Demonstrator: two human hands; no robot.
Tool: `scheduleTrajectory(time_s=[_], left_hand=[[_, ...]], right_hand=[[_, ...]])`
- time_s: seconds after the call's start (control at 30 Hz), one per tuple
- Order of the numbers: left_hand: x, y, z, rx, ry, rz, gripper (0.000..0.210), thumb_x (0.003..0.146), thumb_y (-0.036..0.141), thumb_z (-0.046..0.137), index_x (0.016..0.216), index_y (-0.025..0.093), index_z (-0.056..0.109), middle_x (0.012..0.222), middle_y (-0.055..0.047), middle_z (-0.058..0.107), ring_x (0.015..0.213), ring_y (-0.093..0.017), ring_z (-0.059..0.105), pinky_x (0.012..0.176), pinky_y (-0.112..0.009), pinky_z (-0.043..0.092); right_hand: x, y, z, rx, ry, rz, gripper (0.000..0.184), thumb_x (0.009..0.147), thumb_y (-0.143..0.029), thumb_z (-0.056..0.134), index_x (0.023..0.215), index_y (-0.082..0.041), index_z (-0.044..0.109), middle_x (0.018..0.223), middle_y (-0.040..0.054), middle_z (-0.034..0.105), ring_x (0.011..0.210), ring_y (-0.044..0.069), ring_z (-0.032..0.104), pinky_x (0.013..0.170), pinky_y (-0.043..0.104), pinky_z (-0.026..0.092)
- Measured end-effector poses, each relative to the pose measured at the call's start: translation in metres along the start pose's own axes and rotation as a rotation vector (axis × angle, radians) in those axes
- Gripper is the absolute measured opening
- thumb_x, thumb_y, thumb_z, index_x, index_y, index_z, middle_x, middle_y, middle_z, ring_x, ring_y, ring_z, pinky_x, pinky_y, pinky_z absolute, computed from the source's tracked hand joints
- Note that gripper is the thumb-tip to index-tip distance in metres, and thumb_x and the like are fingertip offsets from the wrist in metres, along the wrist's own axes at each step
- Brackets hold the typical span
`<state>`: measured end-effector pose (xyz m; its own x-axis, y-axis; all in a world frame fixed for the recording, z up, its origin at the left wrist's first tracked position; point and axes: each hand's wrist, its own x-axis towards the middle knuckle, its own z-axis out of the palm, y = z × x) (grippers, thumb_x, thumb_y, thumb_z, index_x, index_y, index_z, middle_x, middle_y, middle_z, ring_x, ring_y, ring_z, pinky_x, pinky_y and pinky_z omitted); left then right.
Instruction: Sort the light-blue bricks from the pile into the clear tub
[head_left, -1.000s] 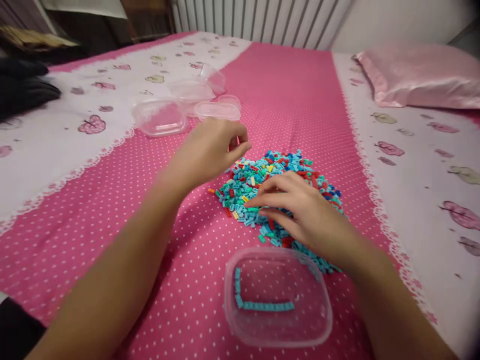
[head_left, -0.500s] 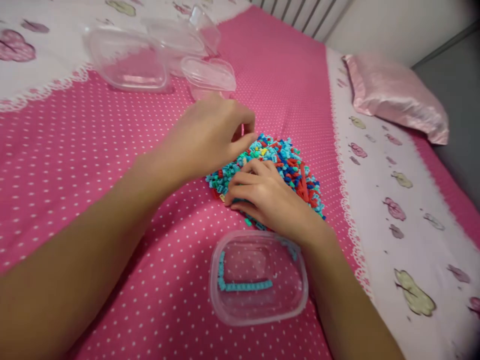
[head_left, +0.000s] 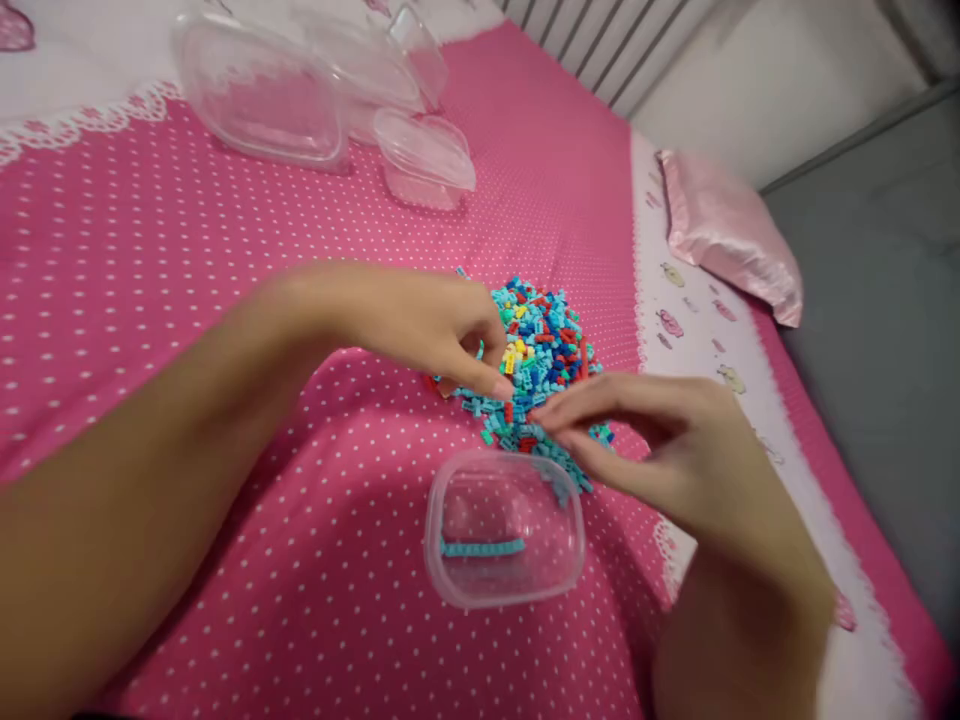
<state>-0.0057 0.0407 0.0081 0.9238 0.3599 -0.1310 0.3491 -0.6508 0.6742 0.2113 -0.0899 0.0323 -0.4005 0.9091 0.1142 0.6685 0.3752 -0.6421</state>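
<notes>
A heap of small plastic building bricks (head_left: 536, 345), mostly light blue with red, dark blue, green and yellow, lies on the bed. Over its left side is my left hand (head_left: 442, 325), fingers curled and thumb drawn in toward them; whatever they may pinch is hidden. From the right reaches my right hand (head_left: 660, 440), fingertips and thumb close together at the heap's near edge, a possible small piece between them too blurred to name. Just in front of the heap sits a clear plastic tub (head_left: 506, 595). Inside its outline shows a straight light-blue strip of joined bricks (head_left: 482, 548).
Several clear plastic containers (head_left: 262, 95) stand at the far left on the pink dotted bedsheet (head_left: 352, 560). One smaller lidded container (head_left: 427, 155) is nearest the heap. A pink satin pillow (head_left: 731, 235) lies at the right, by the grey panel (head_left: 870, 230). Metal bars (head_left: 592, 45) rise behind.
My right hand has lifted from the heap and swung right, uncovering bricks, its fingertips now together. My left hand has moved lower over the heap. The camera view has shifted.
</notes>
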Motion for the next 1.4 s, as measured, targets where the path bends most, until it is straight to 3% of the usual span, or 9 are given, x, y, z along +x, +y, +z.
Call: scheduleTrajectory(time_s=[0.07,0.17,0.23,0.3,0.4,0.67,1.13,1.4], left_hand=[[-0.003,0.007,0.003,-0.031,-0.125,-0.019,0.027,0.088,0.045,0.067,0.078,0.021,0.074,0.067,0.003,0.070,0.059,-0.012,0.060,0.053,-0.021,0.035],[-0.002,0.020,0.012,0.023,-0.223,-0.074,0.024,0.084,0.044,0.075,0.080,0.021,0.076,0.069,0.002,0.073,0.060,-0.012,0.062,0.054,-0.019,0.035],[0.001,0.025,0.018,0.059,-0.237,-0.099,0.022,0.079,0.040,0.081,0.077,0.018,0.076,0.067,0.001,0.072,0.058,-0.011,0.060,0.054,-0.020,0.033],[0.003,0.028,0.023,0.075,-0.247,-0.102,0.022,0.076,0.034,0.084,0.071,0.016,0.074,0.064,0.001,0.071,0.057,-0.011,0.058,0.056,-0.020,0.031],[0.006,0.027,0.027,0.067,-0.288,-0.082,0.023,0.078,0.029,0.084,0.065,0.016,0.072,0.062,0.001,0.072,0.057,-0.011,0.059,0.057,-0.020,0.032],[0.004,0.029,0.027,0.021,-0.313,-0.057,0.026,0.083,0.018,0.080,0.059,0.016,0.071,0.062,0.001,0.074,0.057,-0.011,0.058,0.061,-0.024,0.036],[0.009,0.027,0.028,0.007,-0.334,-0.089,0.012,0.081,0.024,0.084,0.072,0.017,0.080,0.063,-0.001,0.074,0.060,-0.013,0.057,0.068,-0.027,0.035],[0.006,0.027,0.029,0.029,-0.288,-0.059,0.022,0.082,0.022,0.084,0.064,0.017,0.073,0.059,0.003,0.072,0.055,-0.011,0.056,0.059,-0.025,0.032]], right_hand=[[-0.013,-0.013,-0.001,-0.013,-0.141,0.018,0.020,0.089,-0.006,0.068,0.093,-0.024,0.074,0.094,-0.0045,0.078,0.085,0.009,0.073,0.079,0.019,0.054],[-0.026,-0.023,0.004,-0.118,-0.341,0.086,0.023,0.088,-0.001,0.067,0.090,-0.023,0.071,0.093,-0.0056,0.074,0.082,0.007,0.070,0.075,0.017,0.052],[-0.029,-0.023,0.011,-0.299,-0.437,0.082,0.024,0.088,0.002,0.068,0.089,-0.022,0.071,0.088,-0.0058,0.072,0.076,0.008,0.069,0.069,0.019,0.050],[-0.029,-0.018,0.019,-0.560,-0.484,-0.027,0.021,0.087,0.000,0.073,0.089,-0.021,0.072,0.084,-0.0046,0.072,0.070,0.011,0.068,0.061,0.024,0.046],[-0.028,-0.011,0.028,-0.817,-0.485,-0.220,0.017,0.082,-0.006,0.082,0.084,-0.021,0.075,0.077,-0.0028,0.071,0.068,0.017,0.065,0.057,0.033,0.040],[-0.022,-0.013,0.032,-0.924,-0.484,-0.417,0.021,0.075,-0.011,0.089,0.071,-0.020,0.070,0.067,-0.0016,0.065,0.069,0.021,0.053,0.064,0.038,0.032],[-0.028,-0.006,0.037,-0.950,-0.482,-0.455,0.021,0.086,-0.013,0.081,0.072,-0.021,0.067,0.066,-0.0030,0.063,0.069,0.019,0.051,0.066,0.036,0.027],[-0.024,-0.011,0.035,-0.917,-0.533,-0.400,0.020,0.088,-0.013,0.080,0.077,-0.023,0.068,0.066,-0.0047,0.066,0.071,0.018,0.054,0.069,0.035,0.028]])
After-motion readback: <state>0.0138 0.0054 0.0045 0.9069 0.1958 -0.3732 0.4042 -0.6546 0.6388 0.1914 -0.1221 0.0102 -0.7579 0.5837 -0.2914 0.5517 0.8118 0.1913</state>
